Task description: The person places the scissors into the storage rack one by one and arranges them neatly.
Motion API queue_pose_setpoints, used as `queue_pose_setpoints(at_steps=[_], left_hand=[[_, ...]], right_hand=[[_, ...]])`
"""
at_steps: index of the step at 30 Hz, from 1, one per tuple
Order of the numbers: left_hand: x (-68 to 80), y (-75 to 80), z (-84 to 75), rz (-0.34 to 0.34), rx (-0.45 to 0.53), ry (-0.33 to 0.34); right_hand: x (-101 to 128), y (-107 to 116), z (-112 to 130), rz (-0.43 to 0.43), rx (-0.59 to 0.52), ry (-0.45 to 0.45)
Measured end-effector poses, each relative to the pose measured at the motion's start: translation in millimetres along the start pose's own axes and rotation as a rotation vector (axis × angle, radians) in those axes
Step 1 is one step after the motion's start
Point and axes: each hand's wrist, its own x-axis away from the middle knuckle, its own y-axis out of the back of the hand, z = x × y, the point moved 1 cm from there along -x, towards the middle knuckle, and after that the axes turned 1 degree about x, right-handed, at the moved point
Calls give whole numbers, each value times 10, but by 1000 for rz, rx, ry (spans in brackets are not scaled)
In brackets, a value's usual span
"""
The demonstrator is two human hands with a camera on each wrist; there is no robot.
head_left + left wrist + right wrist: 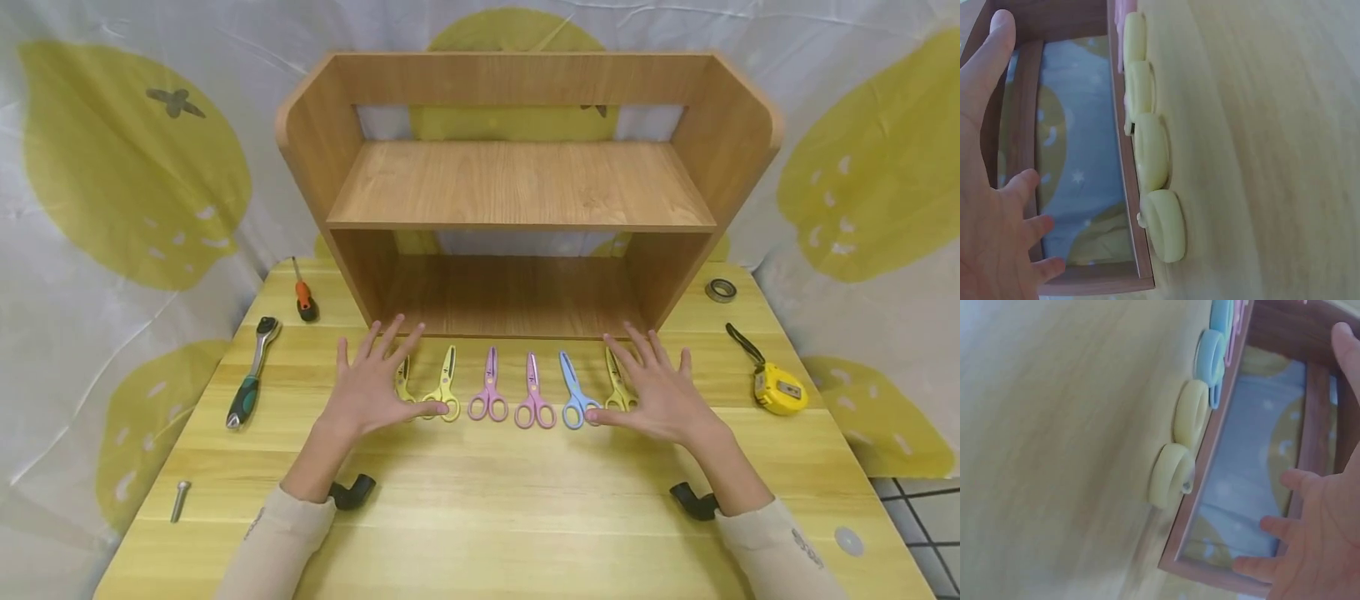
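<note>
Several pairs of scissors lie in a row before a wooden shelf [525, 183], handles toward me. My left hand [371, 387] hovers with fingers spread over the left end, partly covering one yellow pair [402, 383]; its thumb tip overlaps the handle of a second yellow pair [444, 383]. Pink scissors [489, 387] and another pink pair [533, 396] lie in the middle. My right hand [660, 392] spreads over the right end, above yellow scissors [617, 383], its thumb near the blue scissors [572, 387]. Both wrist views show the palms holding nothing.
On the left lie a screwdriver [303, 296], a ratchet wrench [253, 375] and a bolt [180, 502]. To the right are a tape roll [721, 290], a tape measure [780, 389] and a clear disc [849, 541]. A lemon-print cloth [135, 167] hangs behind.
</note>
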Motion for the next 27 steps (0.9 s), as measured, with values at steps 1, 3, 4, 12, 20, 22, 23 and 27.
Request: queue_pose_setpoints(at_steps=[1, 3, 4, 12, 20, 22, 23, 27], left_hand=[[-3, 10, 18, -11, 8, -3], [-11, 25, 55, -35, 35, -11], [-17, 29, 77, -49, 58, -16], [-45, 78, 239, -189, 283, 52], [-77, 101, 397, -410, 574, 62], [-97, 99, 442, -466, 657, 58], [-110, 95, 469, -491, 690, 61], [-152, 106, 555, -567, 763, 119]], right_hand=[[10, -4, -14, -12, -5, 1], [31, -17, -50, -31, -17, -2], [44, -24, -70, -40, -27, -2], [140, -88, -241, -42, -146, 11], [266, -124, -310, -29, -270, 9], [290, -136, -321, -22, -309, -1], [298, -142, -324, -20, -326, -6], [309, -170, -339, -23, -384, -19]])
